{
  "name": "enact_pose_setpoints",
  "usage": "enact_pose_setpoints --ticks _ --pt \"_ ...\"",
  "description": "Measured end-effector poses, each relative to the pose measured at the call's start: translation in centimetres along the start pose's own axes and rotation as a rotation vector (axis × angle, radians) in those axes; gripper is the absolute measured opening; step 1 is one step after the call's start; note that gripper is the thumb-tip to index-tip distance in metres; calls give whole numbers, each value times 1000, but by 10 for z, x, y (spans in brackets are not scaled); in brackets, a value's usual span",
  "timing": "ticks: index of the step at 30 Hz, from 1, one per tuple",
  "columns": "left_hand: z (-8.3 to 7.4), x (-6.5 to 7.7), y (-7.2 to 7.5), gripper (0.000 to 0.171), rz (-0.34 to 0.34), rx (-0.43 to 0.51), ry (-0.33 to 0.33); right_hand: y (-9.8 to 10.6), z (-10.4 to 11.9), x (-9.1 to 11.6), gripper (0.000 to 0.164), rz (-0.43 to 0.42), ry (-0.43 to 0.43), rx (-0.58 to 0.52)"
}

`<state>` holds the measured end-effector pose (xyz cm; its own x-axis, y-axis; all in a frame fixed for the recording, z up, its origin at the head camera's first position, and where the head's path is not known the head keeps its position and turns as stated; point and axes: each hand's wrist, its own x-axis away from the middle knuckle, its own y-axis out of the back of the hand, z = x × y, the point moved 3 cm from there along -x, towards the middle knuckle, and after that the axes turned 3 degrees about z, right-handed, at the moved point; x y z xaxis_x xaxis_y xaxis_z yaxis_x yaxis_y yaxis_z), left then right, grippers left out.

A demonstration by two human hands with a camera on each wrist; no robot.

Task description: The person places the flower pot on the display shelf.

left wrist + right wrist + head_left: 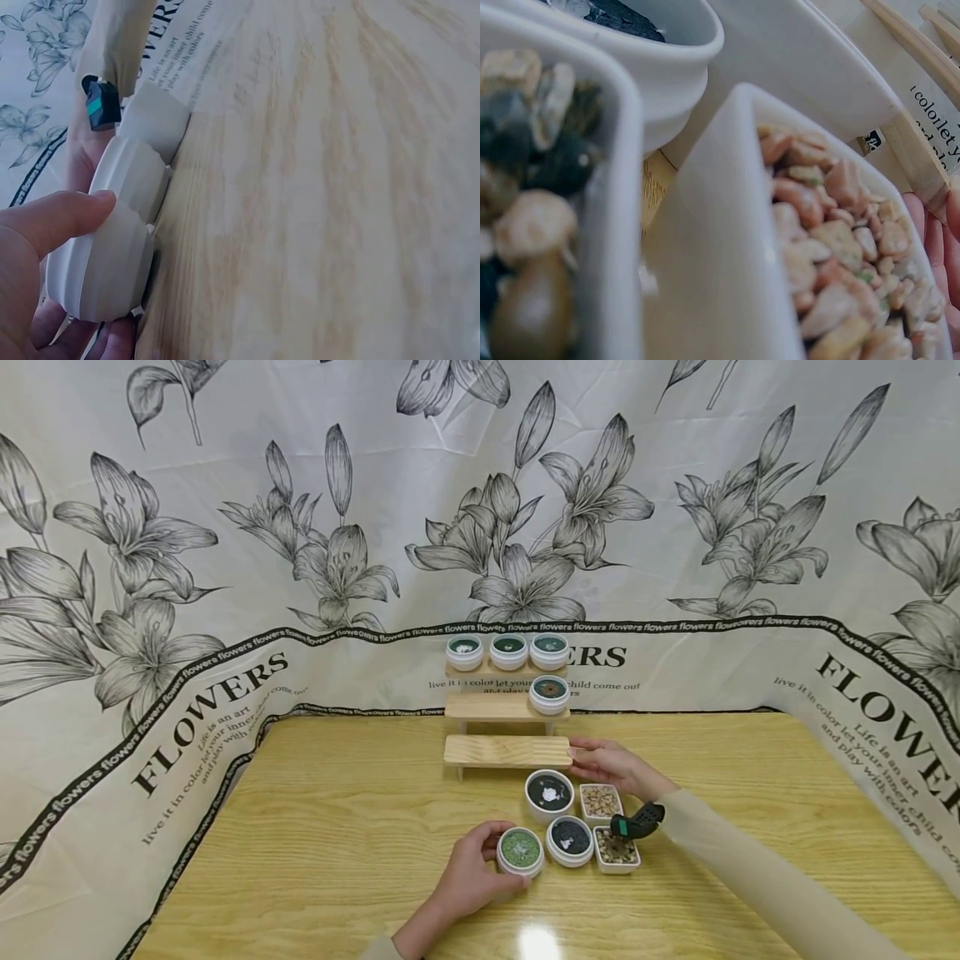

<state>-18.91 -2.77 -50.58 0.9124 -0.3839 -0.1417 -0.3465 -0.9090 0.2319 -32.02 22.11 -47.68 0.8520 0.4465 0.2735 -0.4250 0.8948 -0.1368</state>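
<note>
Setting: a small staged tabletop booth, of the kind used for craft display or product photography; not a lived-in room. Evidence as follows. A white cloth backdrop (420, 510) printed with black line-drawn lilies and the repeated word "FLOWERS" encloses the table (337, 827) on the back and both sides, hiding any walls. The table has a pale wood-grain top with a glossy finish; an overhead light reflects at its near edge. A three-step wooden display riser (506, 727) stands at the back centre, carrying small white pots (508, 652) in a row. More white pots and square dishes of pebbles (601, 802) sit grouped on the table in front.
</note>
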Motion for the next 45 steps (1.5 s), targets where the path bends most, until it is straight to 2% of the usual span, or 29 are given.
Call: enact_pose_setpoints --ticks 7,13,20,35,45 --pt "-2 -2 3 66 -57 36 54 1 -2 -1 63 5 5 20" --pt "-12 -8 9 65 -78 77 54 2 -2 0 63 9 10 43" --pt "-21 -15 14 66 -101 -1 40 2 -2 -2 64 -16 -7 24" --pt "-36 -38 19 66 -102 -70 -23 3 -2 -2 63 -51 -31 23" --pt "-48 -55 18 64 -86 -115 -47 2 0 0 63 -20 -17 19"
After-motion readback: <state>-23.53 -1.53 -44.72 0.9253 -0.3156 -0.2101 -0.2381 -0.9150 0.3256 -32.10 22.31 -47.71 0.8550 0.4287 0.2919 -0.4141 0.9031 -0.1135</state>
